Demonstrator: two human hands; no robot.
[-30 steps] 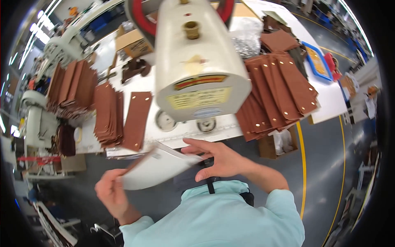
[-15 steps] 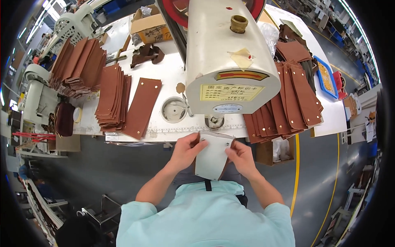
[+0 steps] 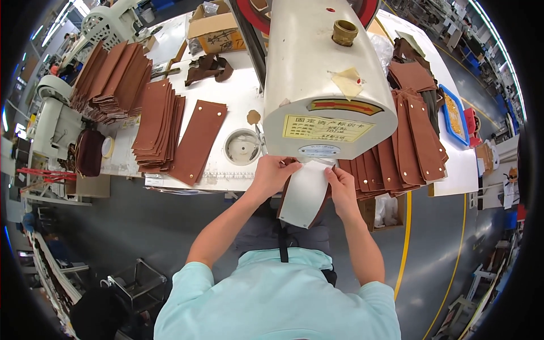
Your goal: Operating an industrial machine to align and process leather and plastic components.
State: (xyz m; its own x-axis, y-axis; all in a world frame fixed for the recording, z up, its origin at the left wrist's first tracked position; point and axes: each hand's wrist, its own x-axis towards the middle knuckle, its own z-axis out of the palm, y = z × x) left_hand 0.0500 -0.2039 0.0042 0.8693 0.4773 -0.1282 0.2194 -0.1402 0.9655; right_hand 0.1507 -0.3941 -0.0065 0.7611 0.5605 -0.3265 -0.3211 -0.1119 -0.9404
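Note:
My left hand [image 3: 273, 174] and my right hand [image 3: 341, 182] both grip one flat piece [image 3: 304, 194], white on its upper face and brown at its edges. Its far end goes under the head of a cream sewing machine [image 3: 326, 79] that stands in front of me. The near end hangs over the table's front edge towards my body. My left hand pinches the piece's left side, my right hand its right side. The needle area is hidden by the machine head.
Stacks of brown leather strips [image 3: 156, 124] lie on the white table [image 3: 238, 96] to the left, with one single strip [image 3: 198, 141] beside them. More strips [image 3: 408, 147] fan out to the right. A cardboard box [image 3: 218, 28] stands at the back, a blue tray [image 3: 453, 116] far right.
The piece went from being held up at my left to lying centred under the machine head. Both hands came together on it and moved forward to the table's edge.

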